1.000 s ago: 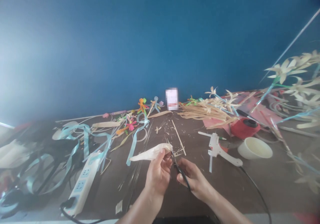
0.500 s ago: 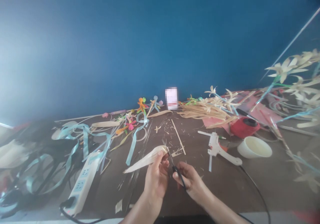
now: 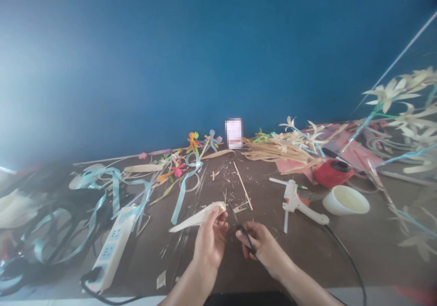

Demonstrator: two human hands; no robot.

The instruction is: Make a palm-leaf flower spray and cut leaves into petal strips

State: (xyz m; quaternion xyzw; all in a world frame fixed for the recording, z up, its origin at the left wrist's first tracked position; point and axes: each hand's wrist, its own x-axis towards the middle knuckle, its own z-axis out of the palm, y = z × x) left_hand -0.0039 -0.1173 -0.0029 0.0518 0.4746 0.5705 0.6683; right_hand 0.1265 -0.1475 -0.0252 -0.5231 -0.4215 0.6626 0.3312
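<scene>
A long pale husk-like strip, pointed at its left end, is pinched between the thumb and fingers of my left hand. My right hand is closed around the black handles of a pair of scissors. The scissor blades point up and away, just right of the strip's rounded end, with a small gap between them. Thin pale scraps lie on the dark table beyond the blades.
A white glue gun, a white cup and a red roll are on the right, near pale flowers. On the left are a power strip and blue ribbon. Dried strips lie at the back.
The strip and my left hand have moved slightly left, away from the scissors. The blades, earlier at the strip's end, are now apart from it.
</scene>
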